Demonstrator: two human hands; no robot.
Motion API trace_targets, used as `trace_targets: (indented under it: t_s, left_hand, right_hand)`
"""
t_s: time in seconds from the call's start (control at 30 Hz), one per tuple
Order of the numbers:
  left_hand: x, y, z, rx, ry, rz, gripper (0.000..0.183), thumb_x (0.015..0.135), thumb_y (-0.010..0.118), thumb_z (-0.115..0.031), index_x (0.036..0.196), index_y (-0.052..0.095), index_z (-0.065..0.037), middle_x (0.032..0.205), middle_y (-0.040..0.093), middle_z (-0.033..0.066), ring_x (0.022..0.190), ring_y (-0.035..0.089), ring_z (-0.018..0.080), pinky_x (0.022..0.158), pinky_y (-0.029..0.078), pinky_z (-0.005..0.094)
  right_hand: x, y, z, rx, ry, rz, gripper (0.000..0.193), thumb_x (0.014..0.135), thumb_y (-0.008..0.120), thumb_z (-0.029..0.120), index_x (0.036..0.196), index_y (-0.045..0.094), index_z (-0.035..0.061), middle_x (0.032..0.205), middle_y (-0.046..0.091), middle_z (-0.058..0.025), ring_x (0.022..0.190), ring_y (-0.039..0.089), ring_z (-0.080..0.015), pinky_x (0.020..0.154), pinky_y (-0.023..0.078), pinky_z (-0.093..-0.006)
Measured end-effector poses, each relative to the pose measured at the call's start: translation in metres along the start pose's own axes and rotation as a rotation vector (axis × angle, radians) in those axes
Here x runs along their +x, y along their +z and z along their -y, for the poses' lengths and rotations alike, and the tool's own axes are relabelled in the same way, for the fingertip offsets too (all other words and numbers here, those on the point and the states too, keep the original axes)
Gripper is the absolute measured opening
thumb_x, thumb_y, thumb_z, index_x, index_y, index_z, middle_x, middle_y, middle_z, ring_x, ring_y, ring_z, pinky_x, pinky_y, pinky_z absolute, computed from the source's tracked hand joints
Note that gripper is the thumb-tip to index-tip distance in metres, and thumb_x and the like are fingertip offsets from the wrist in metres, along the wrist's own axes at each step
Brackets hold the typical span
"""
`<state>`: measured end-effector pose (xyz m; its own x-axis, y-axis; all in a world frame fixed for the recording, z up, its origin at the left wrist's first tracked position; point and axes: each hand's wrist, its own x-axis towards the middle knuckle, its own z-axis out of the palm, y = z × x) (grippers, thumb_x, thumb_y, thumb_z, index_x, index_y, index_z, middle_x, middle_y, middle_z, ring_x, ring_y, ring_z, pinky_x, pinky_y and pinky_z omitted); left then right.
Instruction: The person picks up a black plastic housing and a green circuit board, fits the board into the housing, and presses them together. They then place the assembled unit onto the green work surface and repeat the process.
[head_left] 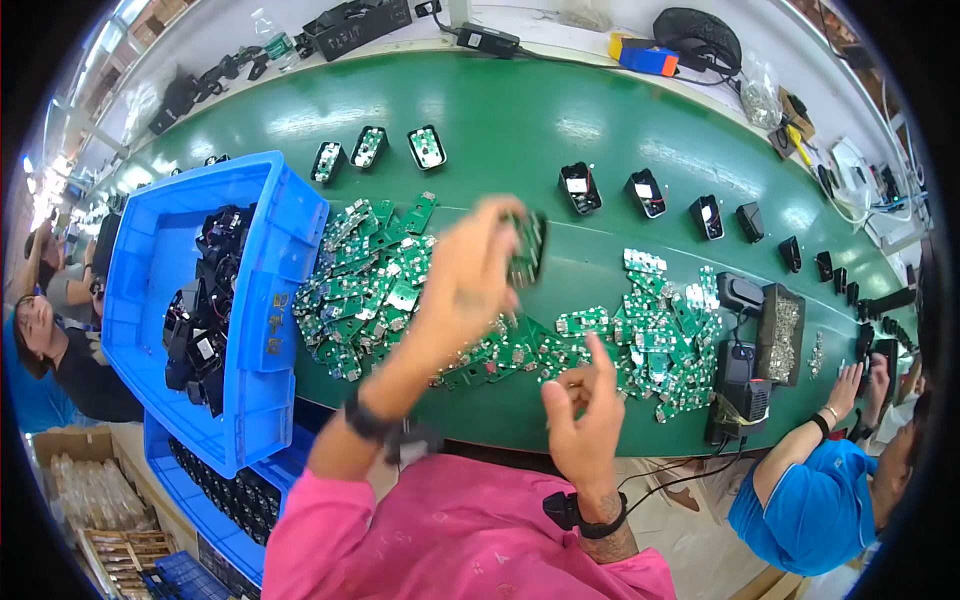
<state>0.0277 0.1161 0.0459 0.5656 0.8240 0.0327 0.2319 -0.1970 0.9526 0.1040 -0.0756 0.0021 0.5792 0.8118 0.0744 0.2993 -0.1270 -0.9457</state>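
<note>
My left hand, blurred by motion, reaches over the middle of the bench and is closed on a black plastic housing with a green circuit board in it. Beneath that wrist, a heap of loose green circuit boards spreads across the bench. My right hand hovers near the front edge, index finger and thumb apart, nothing visible between them. Just beyond it lies a second heap of boards. Three housings with boards in them stand at the far left, and several black housings form a row toward the right.
A blue crate of black housings stands at the left, another crate below it. Right of the boards are a black powered device and a tray of small metal parts. A co-worker in blue sits at the right.
</note>
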Motion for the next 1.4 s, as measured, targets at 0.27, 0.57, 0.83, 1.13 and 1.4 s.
trace_targets:
  t_s: [0.27, 0.57, 0.83, 1.13, 1.4]
  left_hand:
    - [0.168, -0.003, 0.095, 0.251, 0.081, -0.163, 0.026, 0.097, 0.051, -0.013, 0.119, 0.054, 0.001, 0.075, 0.064, 0.0181, 0.052, 0.069, 0.0281, 0.053, 0.057, 0.0374]
    - [0.123, 0.011, 0.045, 0.735, 0.271, 0.050, 0.081, 0.077, 0.076, -0.039, 0.138, 0.044, 0.004, 0.138, 0.048, 0.0291, 0.128, 0.048, 0.0419, 0.103, 0.044, 0.0443]
    - [0.117, 0.090, 0.053, 0.637, 0.360, -0.011, 0.074, 0.070, 0.082, -0.023, 0.126, 0.042, 0.006, 0.119, 0.050, 0.0269, 0.088, 0.066, 0.0456, 0.074, 0.056, 0.0512]
    - [0.110, 0.051, 0.043, 0.433, 0.255, -0.102, 0.051, 0.068, 0.072, -0.040, 0.105, 0.065, -0.004, 0.098, 0.065, 0.0200, 0.095, 0.062, 0.0373, 0.085, 0.051, 0.0456]
    - [-0.027, 0.024, -0.002, -0.411, 0.029, 0.408, 0.059, 0.072, 0.076, 0.000, 0.128, 0.058, 0.000, 0.133, 0.041, 0.0128, 0.108, 0.062, 0.0224, 0.085, 0.058, 0.0313]
  right_hand:
    - [-0.001, -0.017, -0.003, -0.266, -0.185, -0.019, 0.024, 0.087, 0.067, 0.002, 0.111, 0.067, 0.0011, 0.076, 0.060, -0.0074, 0.063, 0.058, -0.0159, 0.055, 0.045, -0.0279]
    - [0.067, -0.032, -0.008, -0.837, -0.306, 0.106, 0.039, 0.078, 0.066, 0.000, 0.117, 0.065, 0.0041, 0.114, 0.055, -0.0179, 0.099, 0.056, -0.0358, 0.084, 0.049, -0.0424]
    - [0.076, -0.041, -0.012, -0.862, -0.430, 0.228, 0.035, 0.069, 0.070, -0.003, 0.103, 0.063, 0.0001, 0.111, 0.058, -0.0161, 0.107, 0.049, -0.0379, 0.094, 0.042, -0.0447]
    - [0.069, -0.043, -0.008, -0.484, -0.262, 0.013, 0.023, 0.085, 0.065, 0.000, 0.108, 0.064, -0.0006, 0.080, 0.060, -0.0079, 0.071, 0.059, -0.0225, 0.062, 0.046, -0.0347]
    - [0.050, -0.075, 0.008, 0.894, 0.303, -0.024, 0.036, 0.098, 0.056, 0.008, 0.131, 0.053, -0.0046, 0.080, 0.062, -0.0053, 0.055, 0.051, -0.0068, 0.046, 0.040, -0.0183]
